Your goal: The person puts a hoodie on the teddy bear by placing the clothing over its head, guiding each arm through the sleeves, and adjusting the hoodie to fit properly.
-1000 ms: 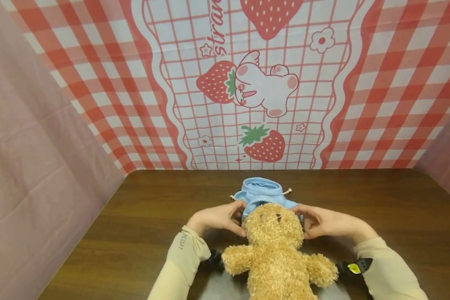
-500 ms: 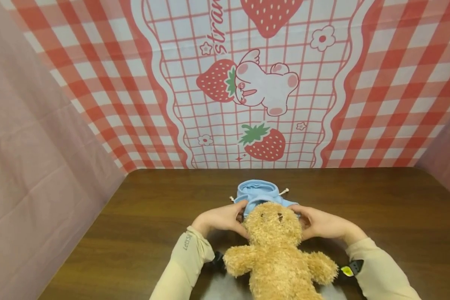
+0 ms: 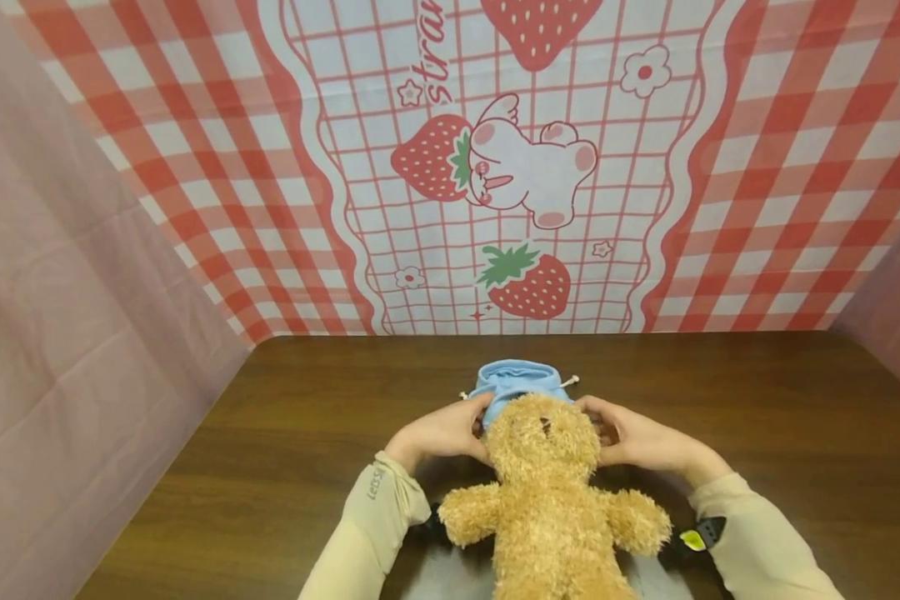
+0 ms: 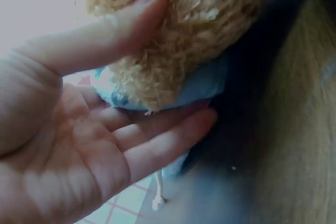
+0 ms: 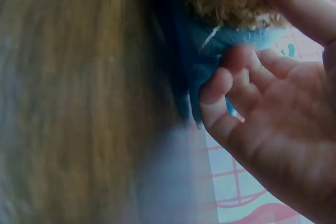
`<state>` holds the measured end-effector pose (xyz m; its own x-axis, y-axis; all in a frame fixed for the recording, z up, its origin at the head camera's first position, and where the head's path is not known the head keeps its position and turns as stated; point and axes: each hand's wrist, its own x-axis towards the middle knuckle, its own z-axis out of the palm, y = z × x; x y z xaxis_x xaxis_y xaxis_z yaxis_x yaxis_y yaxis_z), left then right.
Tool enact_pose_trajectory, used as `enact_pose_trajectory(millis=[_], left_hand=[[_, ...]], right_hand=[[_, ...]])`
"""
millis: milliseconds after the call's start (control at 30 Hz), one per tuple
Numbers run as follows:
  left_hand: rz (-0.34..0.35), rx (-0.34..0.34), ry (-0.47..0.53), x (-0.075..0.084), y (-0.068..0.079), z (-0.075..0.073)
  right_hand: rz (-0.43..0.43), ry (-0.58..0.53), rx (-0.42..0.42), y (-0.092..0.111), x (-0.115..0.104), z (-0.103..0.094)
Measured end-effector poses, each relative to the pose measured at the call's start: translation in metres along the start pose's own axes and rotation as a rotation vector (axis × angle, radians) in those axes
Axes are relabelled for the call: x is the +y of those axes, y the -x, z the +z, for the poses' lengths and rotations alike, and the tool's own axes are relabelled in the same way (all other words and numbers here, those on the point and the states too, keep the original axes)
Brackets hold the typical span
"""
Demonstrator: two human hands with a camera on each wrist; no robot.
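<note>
A tan teddy bear (image 3: 551, 517) lies face up with its head toward the far side of the table. Behind and around the top of its head sits a small light blue doll garment (image 3: 516, 379) with knotted cord ends. My left hand (image 3: 446, 429) grips the garment at the left of the head, thumb on the fur (image 4: 210, 14) and fingers behind the blue cloth (image 4: 202, 85). On the other side my right hand (image 3: 641, 433) holds the cloth (image 5: 202, 51) with curled fingers, its thumb against the fur. The head hides part of the garment.
The brown wooden table (image 3: 307, 400) extends to both sides. A red and white checked strawberry cloth (image 3: 525, 167) hangs behind it, with a pink curtain (image 3: 82, 292) at the left. A grey patch lies under the bear.
The bear's head has shifted slightly away and left, now covering more of the blue garment's near part. Both hands have stayed beside the head, the right coming a little inward.
</note>
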<state>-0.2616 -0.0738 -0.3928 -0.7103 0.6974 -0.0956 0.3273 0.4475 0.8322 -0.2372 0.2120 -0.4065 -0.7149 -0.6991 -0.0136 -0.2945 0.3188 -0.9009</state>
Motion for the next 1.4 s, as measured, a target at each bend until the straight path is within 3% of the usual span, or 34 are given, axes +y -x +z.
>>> enact_pose_trajectory(millis=[300, 467, 733, 1200, 1300, 1400], left_hand=[[-0.014, 0.034, 0.078, 0.006, 0.0, -0.002], [-0.056, 0.034, 0.17, 0.002, 0.002, 0.0], [-0.074, 0.104, 0.227, 0.001, 0.002, 0.0], [-0.244, 0.198, 0.152, 0.006, -0.003, 0.006], [-0.213, 0.186, 0.171, 0.007, -0.002, 0.004], [-0.14, 0.13, 0.2, 0.006, 0.0, -0.001]], right_hand=[[0.107, 0.014, 0.115, 0.001, -0.002, 0.003], [0.07, 0.031, 0.128, 0.0, -0.001, 0.004], [-0.063, 0.038, 0.146, -0.005, 0.002, 0.005], [-0.055, -0.012, 0.216, -0.01, -0.003, 0.008], [-0.04, -0.005, 0.243, -0.009, -0.004, 0.008], [-0.025, 0.002, 0.283, -0.008, -0.005, 0.007]])
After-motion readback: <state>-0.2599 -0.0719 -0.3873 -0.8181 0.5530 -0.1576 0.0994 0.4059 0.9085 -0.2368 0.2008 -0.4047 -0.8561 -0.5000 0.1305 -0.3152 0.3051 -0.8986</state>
